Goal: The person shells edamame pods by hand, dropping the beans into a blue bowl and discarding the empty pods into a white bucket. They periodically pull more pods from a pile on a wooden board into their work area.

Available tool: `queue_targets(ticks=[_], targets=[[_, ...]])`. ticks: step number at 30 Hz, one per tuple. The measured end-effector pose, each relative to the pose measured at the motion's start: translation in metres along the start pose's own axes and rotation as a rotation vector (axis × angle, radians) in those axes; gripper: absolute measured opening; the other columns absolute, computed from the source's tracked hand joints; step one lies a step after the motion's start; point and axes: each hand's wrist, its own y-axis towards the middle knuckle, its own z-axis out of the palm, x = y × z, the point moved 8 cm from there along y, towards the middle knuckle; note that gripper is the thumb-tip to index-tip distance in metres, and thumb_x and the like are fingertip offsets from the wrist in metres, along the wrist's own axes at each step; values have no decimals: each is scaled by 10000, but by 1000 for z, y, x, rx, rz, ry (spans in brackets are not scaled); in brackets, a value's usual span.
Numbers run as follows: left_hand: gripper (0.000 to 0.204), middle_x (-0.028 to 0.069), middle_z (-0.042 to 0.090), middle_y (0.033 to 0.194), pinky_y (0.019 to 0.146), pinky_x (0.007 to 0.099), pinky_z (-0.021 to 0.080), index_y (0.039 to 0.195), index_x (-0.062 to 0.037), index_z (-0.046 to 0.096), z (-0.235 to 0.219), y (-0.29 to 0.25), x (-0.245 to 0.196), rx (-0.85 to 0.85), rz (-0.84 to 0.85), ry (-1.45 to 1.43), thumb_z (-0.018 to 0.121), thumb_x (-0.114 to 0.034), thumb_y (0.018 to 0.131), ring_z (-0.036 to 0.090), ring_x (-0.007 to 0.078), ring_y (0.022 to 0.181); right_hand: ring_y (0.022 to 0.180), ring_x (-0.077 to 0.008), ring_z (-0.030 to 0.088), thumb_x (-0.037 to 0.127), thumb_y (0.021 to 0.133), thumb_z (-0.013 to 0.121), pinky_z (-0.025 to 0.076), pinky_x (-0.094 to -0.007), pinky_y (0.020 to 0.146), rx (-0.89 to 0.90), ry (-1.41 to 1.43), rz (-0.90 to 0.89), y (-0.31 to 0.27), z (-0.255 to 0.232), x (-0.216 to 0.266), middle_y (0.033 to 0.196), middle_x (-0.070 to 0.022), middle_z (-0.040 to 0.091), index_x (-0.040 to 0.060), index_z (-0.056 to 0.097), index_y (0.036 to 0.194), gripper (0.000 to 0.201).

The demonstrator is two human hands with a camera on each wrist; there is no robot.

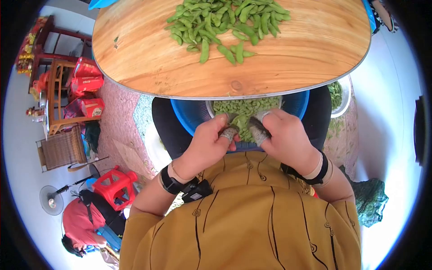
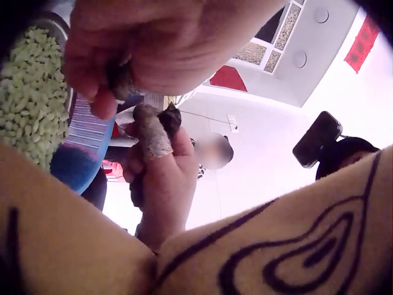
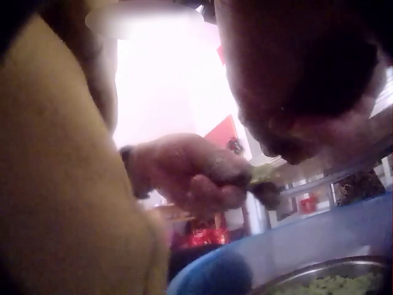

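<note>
In the head view, my left hand (image 1: 209,141) and right hand (image 1: 285,137) meet over a metal bowl (image 1: 208,107) of shelled green beans (image 1: 252,105). Their curled fingers, with grey wrappings on some, pinch a green pod (image 1: 240,120) between them. The bowl sits inside a blue basin (image 1: 184,112). From the left wrist, the left hand (image 2: 153,49) is close above the right hand (image 2: 163,190), fingertips nearly touching. From the right wrist, the left hand (image 3: 190,175) shows curled fingers; the near right hand (image 3: 301,86) is dark, its fingertips unclear.
A wooden table (image 1: 135,58) bearing a pile of green pods (image 1: 225,22) stands just beyond the hands. Another bowl (image 1: 345,96) with green matter is at right on the floor. Red stool (image 1: 114,186), chair (image 1: 63,148) and a bent-over person (image 1: 85,218) are at left.
</note>
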Motion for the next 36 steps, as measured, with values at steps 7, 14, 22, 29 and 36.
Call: queue_targets(ticks=[7, 14, 22, 29, 36], targets=[[195, 100, 630, 837, 599, 250, 496, 1075, -28, 327, 10, -13, -27, 154, 277, -89, 396, 52, 910, 600, 124, 635, 533, -129, 581, 141, 871, 653, 467, -233, 493, 493, 977, 593, -9, 28, -15, 672, -31, 623, 6, 621, 912, 144], [270, 106, 623, 904, 633, 246, 516, 1213, -13, 354, -2, -28, -37, 249, 168, -432, 427, 2, 954, 616, 129, 706, 504, -133, 554, 171, 846, 693, 450, -261, 483, 497, 839, 449, -2, 25, -11, 634, -36, 581, 18, 625, 913, 180], [359, 180, 631, 1016, 774, 377, 524, 1087, -10, 627, -133, -100, 8, -636, 129, 753, 512, 117, 772, 642, 335, 894, 687, -400, 603, 183, 778, 702, 481, -436, 595, -151, 76, 249, 71, -57, -2, 731, -202, 604, -8, 570, 909, 267], [364, 164, 613, 1066, 771, 324, 510, 1187, -24, 595, -132, -105, 5, -711, 125, 621, 598, 3, 824, 628, 264, 911, 674, -402, 608, 137, 754, 714, 488, -413, 598, -233, -129, 291, 121, -53, -19, 723, -203, 613, -15, 510, 907, 297], [284, 87, 655, 960, 728, 291, 510, 1176, -21, 589, -35, -19, -58, 24, 293, -255, 534, -185, 951, 633, 180, 829, 659, -244, 630, 72, 717, 716, 501, -325, 588, -311, 160, 107, 71, -61, 36, 824, -96, 648, 56, 617, 920, 227]])
